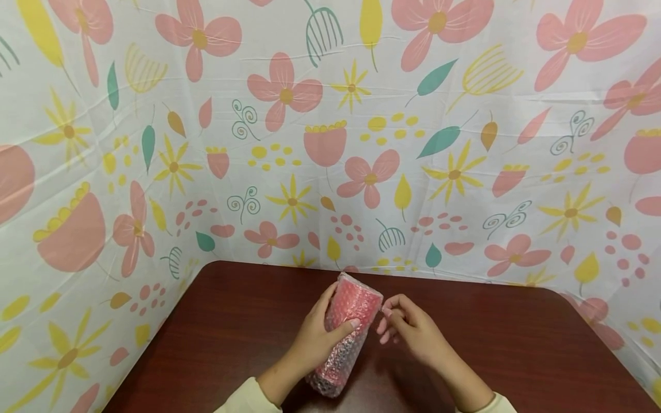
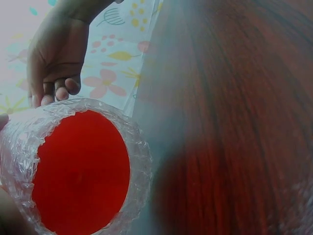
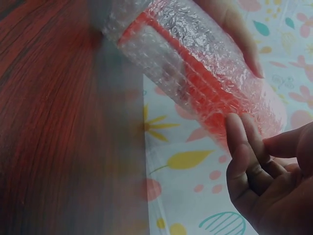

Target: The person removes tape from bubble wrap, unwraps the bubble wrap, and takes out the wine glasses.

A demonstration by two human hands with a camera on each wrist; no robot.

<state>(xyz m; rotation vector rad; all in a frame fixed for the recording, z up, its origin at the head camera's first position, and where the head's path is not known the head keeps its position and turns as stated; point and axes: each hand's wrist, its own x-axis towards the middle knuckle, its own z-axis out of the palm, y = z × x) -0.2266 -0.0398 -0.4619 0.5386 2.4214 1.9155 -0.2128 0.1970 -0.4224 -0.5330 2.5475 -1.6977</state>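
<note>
A red cylindrical container (image 1: 354, 307) wrapped in clear bubble wrap (image 3: 200, 29) leans over the table, its upper end tipped to the right. My left hand (image 1: 322, 332) grips it from the left side, thumb across the front. Its round red end (image 2: 83, 171) faces the left wrist camera, ringed by the wrap's crumpled edge. At the upper right end, my right hand (image 1: 413, 330) has thumb and forefinger drawn together on the edge of the bubble wrap, the other fingers loosely bent. In the right wrist view, the right fingertips (image 3: 234, 122) overlap the wrapped side.
A dark reddish-brown wooden table (image 1: 232, 321) with rounded far corners lies under both hands. Behind it and along its left side hangs a white cloth (image 1: 320, 229) printed with pink, yellow and green flowers and leaves.
</note>
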